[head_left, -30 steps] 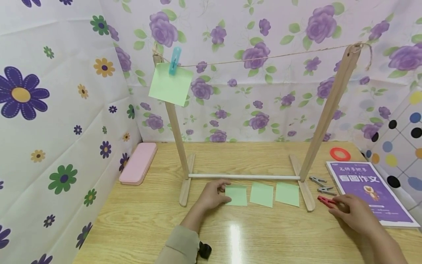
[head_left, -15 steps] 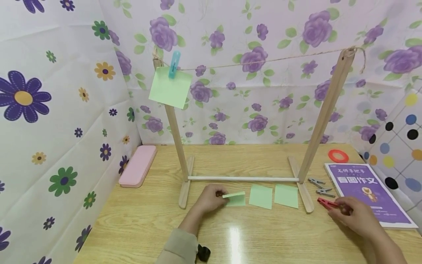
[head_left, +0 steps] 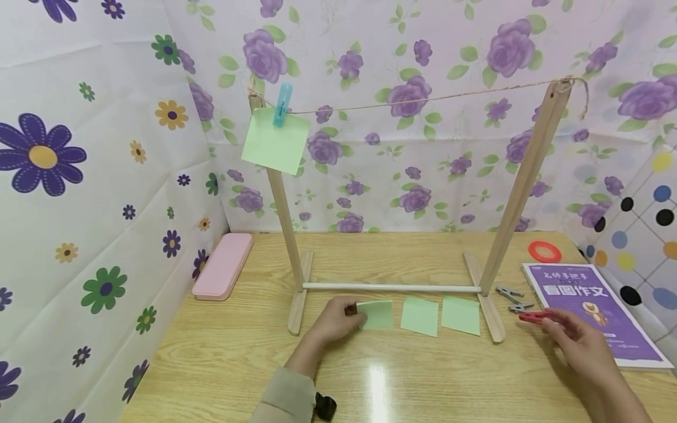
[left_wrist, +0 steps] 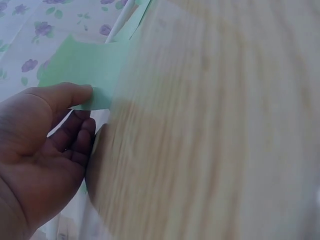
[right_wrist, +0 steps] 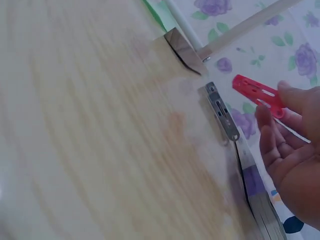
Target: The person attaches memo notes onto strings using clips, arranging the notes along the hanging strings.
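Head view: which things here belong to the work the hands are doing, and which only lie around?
In use:
- left hand pinching a green note
- right hand holding the red clothespin
- string on the wooden rack
- hung note with blue clothespin
- two more green notes
- grey clothespins

Lying about:
- pink case
- purple book
- red ring

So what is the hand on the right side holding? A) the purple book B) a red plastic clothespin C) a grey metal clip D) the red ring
B: the right hand pinches a red plastic clothespin between thumb and fingers, lifted off the wooden table, while the two grey metal clips lie untouched beside the purple book.
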Tool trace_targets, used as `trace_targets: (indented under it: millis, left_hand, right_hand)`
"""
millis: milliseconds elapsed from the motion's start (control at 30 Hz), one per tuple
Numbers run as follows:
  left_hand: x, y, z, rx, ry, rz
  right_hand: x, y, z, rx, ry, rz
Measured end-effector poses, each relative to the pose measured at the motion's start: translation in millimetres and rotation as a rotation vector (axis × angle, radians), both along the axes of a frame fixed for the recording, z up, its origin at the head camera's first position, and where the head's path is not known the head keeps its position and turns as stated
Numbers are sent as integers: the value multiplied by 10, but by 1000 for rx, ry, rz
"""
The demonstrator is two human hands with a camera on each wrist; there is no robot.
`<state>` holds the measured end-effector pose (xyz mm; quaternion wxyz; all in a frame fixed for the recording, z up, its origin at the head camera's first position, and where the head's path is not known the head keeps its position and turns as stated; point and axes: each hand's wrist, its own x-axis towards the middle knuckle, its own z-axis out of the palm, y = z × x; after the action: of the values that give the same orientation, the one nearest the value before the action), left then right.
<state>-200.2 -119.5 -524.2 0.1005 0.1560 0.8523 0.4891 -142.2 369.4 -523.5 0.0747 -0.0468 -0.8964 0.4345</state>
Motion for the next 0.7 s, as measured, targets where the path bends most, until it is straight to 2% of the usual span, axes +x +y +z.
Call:
trace_targets:
  millis: [67,267,333,500,700]
  left_hand:
    - [1,-13,-2,1,5,8]
    - [13,-42,-6,35,3,18]
    - [15,-45,-8,46,0,21]
    - [28,-43,20,107,-29,56]
    - [33,-20,161,287,-102,139]
  right_hand:
    - [-9,-19,21,-126,28,-11]
    - [-31,-120,105,-713,140,9]
    - [-43,-175,137,-847,183,41]
    - [-92,-328,200,-1020,217,128]
    - [-176,-495,253,-1129,230,220]
